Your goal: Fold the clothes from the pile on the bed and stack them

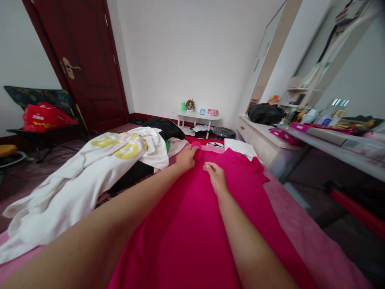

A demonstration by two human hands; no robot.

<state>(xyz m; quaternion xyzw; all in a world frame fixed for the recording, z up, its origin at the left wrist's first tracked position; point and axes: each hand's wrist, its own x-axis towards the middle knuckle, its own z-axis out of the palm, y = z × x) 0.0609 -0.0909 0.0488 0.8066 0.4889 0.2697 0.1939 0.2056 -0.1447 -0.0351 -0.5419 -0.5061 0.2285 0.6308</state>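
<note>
A magenta shirt [192, 233] lies spread out on the pink bed cover, its far end away from me and a sleeve [259, 170] pointing right. My left hand [185, 159] is closed at the shirt's far left edge, with the fabric at its fingers. Just right of it, my right hand [215, 176] is over the upper middle of the shirt, fingers curled together; whether cloth is pinched in them is hidden. Left of the shirt lies a white long-sleeved top [90, 172] with yellow lettering, partly over black cloth [130, 176].
Folded white cloth [240, 147] lies beyond the shirt. A low white table [195, 115] stands by the far wall. Along the right, a cluttered dresser [264, 140] carries a black bag [265, 114] and bottles. A chair with a red bag [46, 116] stands left.
</note>
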